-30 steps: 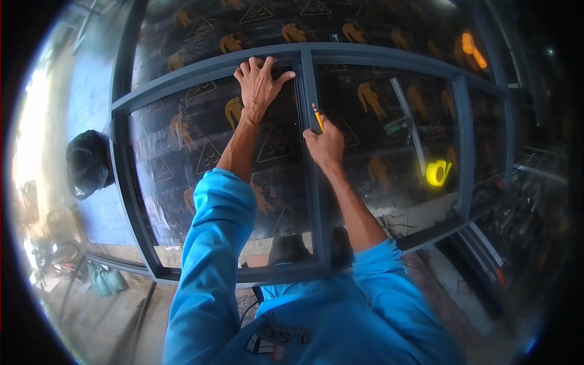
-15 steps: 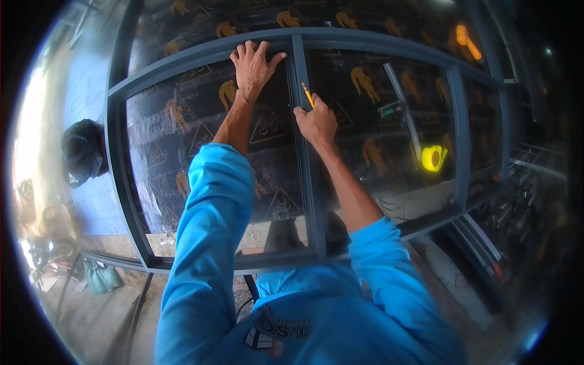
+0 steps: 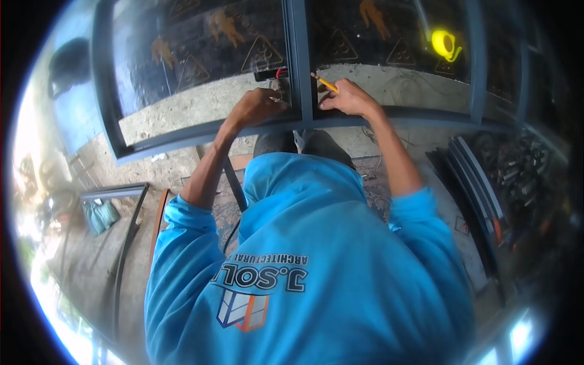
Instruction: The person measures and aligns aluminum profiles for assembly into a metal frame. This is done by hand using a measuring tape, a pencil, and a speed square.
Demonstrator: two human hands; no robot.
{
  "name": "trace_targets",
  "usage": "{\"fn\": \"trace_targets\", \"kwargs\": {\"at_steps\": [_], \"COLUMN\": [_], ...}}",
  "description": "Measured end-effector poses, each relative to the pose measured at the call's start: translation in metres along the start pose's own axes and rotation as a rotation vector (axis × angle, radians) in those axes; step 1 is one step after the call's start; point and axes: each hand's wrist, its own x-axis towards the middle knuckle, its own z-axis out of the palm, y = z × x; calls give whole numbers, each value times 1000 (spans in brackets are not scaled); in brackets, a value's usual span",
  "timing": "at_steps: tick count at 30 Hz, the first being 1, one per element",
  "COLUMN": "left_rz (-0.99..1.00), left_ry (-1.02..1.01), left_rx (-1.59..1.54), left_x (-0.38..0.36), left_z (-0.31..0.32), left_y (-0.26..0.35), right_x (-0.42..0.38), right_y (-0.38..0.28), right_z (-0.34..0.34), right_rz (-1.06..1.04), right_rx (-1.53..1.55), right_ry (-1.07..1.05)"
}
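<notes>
The dark grey metal frame (image 3: pixel 201 135) lies across in front of me, with a vertical bar (image 3: pixel 299 67) meeting its near rail. My left hand (image 3: pixel 258 108) is at the left of that joint, fingers loosely bent and apart, pointing at the bar; nothing shows in it. On the other side my right hand (image 3: pixel 350 97) grips a yellow pencil (image 3: pixel 327 83), its tip pointing up and left toward the bar. Some of the fingertips near the joint are hard to make out.
A yellow tape measure (image 3: pixel 444 44) lies on the dark printed board (image 3: pixel 194 42) beneath the frame. Beyond my left hand is a black and red item (image 3: pixel 271 74). Dark metal profiles (image 3: pixel 471 182) lie at the right. A green bag (image 3: pixel 100 216) rests on the floor at left.
My view has tilted down toward my body. Both hands have come from the far part of the frame to its near rail, the pencil still in my right hand.
</notes>
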Motion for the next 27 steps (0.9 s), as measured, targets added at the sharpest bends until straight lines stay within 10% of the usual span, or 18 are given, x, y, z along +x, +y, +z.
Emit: {"fn": "trace_targets", "kwargs": {"at_steps": [27], "left_rz": [14], "left_ry": [87], "left_rx": [101], "left_x": [22], "left_z": [31], "left_y": [11], "right_x": [-3], "right_y": [-27], "right_z": [10], "right_rz": [159], "right_rx": [163], "right_ry": [90]}}
